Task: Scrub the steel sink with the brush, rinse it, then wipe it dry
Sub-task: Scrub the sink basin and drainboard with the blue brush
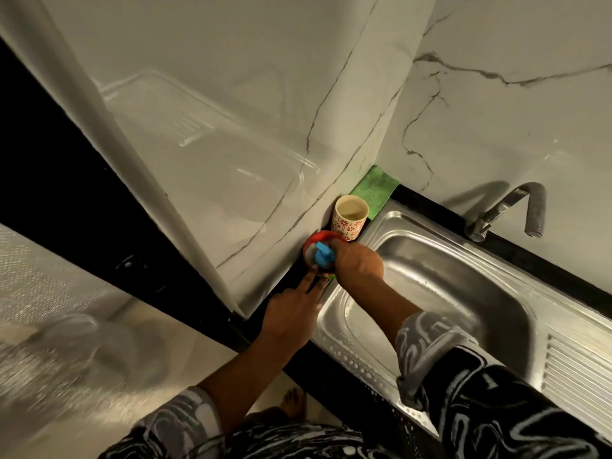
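- steel sink (pixel 447 286) is set in a black counter (pixel 516 256) at lower right; its basin is bare and shiny, with a ribbed drainboard (pixel 579 376) at the right edge.
- faucet (pixel 510 210) stands on the far rim, with the spout bent down over the basin.
- red dish (pixel 309 246) sits on the counter at the sink's far left corner, against the marble wall (pixel 496 111).
- brush (pixel 323 255), with a blue handle, is in the red dish, not in the basin.
- right hand (pixel 357 263) reaches over the sink's corner, fingers curled down around the blue handle; the fingertips are hidden behind the hand.
- left hand (pixel 291 313) lies flat along the counter, its fingers (pixel 311 279) straight and slightly spread, with the tips touching the near edge of the red dish.
- paper cup (pixel 351 217), with a red flower print, stands upright just behind the dish and touches it.
- green cloth (pixel 374 190) lies in the corner behind the cup, partly over the sink's rim.
- clear plastic tray (pixel 205 144) leans flat against the left wall, well away from the sink.
- both sleeves are patterned black and grey and pushed up the forearms.
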